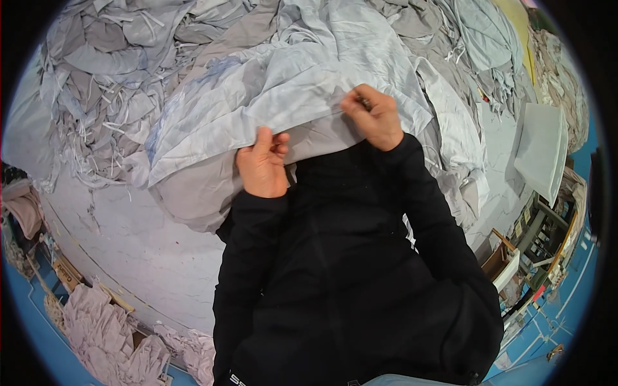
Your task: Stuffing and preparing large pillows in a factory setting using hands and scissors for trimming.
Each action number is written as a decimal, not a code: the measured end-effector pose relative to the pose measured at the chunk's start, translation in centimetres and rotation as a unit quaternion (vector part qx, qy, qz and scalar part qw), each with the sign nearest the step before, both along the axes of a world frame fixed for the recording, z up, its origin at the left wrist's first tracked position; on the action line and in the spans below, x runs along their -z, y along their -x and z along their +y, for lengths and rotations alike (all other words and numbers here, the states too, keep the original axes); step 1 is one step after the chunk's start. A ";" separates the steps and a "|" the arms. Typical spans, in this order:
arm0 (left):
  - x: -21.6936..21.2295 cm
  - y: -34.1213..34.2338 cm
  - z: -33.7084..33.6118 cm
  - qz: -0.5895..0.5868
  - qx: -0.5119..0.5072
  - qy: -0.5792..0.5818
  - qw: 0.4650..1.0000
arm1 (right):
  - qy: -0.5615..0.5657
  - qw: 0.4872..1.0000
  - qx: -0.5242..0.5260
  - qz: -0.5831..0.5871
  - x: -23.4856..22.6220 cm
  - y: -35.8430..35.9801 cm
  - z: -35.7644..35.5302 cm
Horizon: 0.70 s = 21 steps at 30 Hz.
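A pale blue-grey fabric piece [302, 83] with a straight hem spreads in front of me, its grey-beige underside layer [193, 196] hanging over the near table edge and against my body. My left hand [262, 168] is at the hem, palm partly up, thumb raised and fingers half curled apart from it; nothing shows between them. My right hand [375, 119] is closed over the cloth at the right, fingertips pinched near the hem. A small dark thing [364, 103] shows inside its curled fingers; its kind cannot be made out.
Heaps of grey and pale blue cloth with thin white ties [122, 83] lie at the far left and far right. The marbled white table [148, 257] curves around me. A white bin [541, 151] stands at the right. Pinkish cloth [103, 334] lies beyond the lower left edge.
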<state>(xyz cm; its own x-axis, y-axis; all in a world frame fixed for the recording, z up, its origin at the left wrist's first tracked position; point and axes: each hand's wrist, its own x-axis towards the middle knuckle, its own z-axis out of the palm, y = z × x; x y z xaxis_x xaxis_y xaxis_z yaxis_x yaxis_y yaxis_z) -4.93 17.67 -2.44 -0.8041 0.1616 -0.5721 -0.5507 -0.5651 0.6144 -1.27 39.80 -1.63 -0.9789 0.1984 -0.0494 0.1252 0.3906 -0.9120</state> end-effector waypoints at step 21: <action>0.1 1.2 -2.0 0.001 -0.027 0.000 1.000 | 0.017 0.998 -0.028 0.062 -0.5 0.4 0.2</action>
